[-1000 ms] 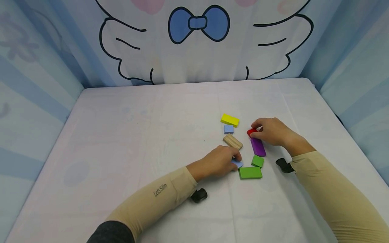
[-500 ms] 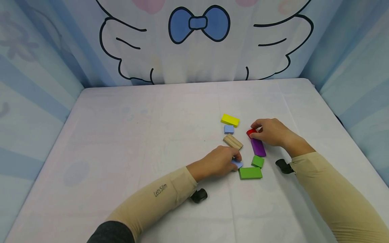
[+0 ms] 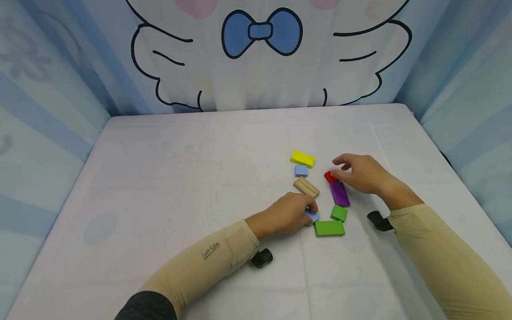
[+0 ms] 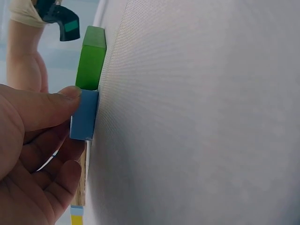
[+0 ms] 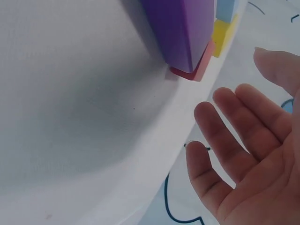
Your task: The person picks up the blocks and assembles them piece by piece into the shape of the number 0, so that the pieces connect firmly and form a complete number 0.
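My left hand (image 3: 290,211) pinches a light blue block (image 4: 85,117) between thumb and fingers, down on the white cloth. In the left wrist view its end meets a long green block (image 4: 91,61). My right hand (image 3: 360,174) is beside a small red block (image 3: 329,177), thumb near its edge; the right wrist view shows its fingers spread and holding nothing. A purple block (image 3: 340,194) adjoins the red one on the near side. Below that lies a short green block (image 3: 339,213), with its corner at the long green block.
A natural wood block (image 3: 306,186), a small blue block (image 3: 301,171) and a yellow block (image 3: 302,158) run away from the left hand in a line. The white-covered table (image 3: 180,178) is bounded by printed curtains (image 3: 260,80) at the back and sides.
My right hand has let go of the red block, its fingers opening and lifting slightly to the right. The left hand keeps its pinch on the blue block in the same place.
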Tool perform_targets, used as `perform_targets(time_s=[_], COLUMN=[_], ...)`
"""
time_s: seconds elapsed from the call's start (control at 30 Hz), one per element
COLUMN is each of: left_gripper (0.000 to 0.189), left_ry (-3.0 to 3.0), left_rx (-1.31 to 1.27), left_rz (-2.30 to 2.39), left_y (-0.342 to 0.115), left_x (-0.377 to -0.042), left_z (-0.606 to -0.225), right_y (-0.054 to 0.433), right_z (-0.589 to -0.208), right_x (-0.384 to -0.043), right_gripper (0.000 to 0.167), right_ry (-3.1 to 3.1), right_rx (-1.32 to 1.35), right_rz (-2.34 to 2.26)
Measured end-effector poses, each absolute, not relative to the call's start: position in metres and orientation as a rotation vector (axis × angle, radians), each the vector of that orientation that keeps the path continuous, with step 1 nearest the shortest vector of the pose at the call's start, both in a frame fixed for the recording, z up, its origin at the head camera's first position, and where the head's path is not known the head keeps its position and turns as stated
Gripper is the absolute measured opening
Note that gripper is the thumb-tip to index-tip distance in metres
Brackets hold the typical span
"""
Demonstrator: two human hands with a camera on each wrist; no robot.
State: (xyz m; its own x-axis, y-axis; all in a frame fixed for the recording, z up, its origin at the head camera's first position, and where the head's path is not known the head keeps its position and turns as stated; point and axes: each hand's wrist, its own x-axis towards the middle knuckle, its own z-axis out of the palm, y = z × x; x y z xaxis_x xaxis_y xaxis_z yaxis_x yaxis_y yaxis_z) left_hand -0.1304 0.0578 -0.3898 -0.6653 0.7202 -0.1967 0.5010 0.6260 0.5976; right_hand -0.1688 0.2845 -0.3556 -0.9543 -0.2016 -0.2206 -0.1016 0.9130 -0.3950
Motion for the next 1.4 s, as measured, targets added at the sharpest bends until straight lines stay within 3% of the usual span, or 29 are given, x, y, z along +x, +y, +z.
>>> perform_targets(time_s=[0.8,1.4], left_gripper=[0.021,0.021], left_ry=[2.43,2.438], left_rx=[0.962,0.979], left_rz=[0.711,0.702], left_y=[0.057,0.058], left_x=[-0.129,-0.13], left_z=[-0.387,-0.389], right_y=[0.282,0.274], right_z=[-0.361,-0.371], right_x=[-0.12,-0.111], right_gripper=[0.052,0.055], right_ry=[2.844,2.895], right_rx=[-0.338,-0.444], right_rz=[-0.579,-0.508])
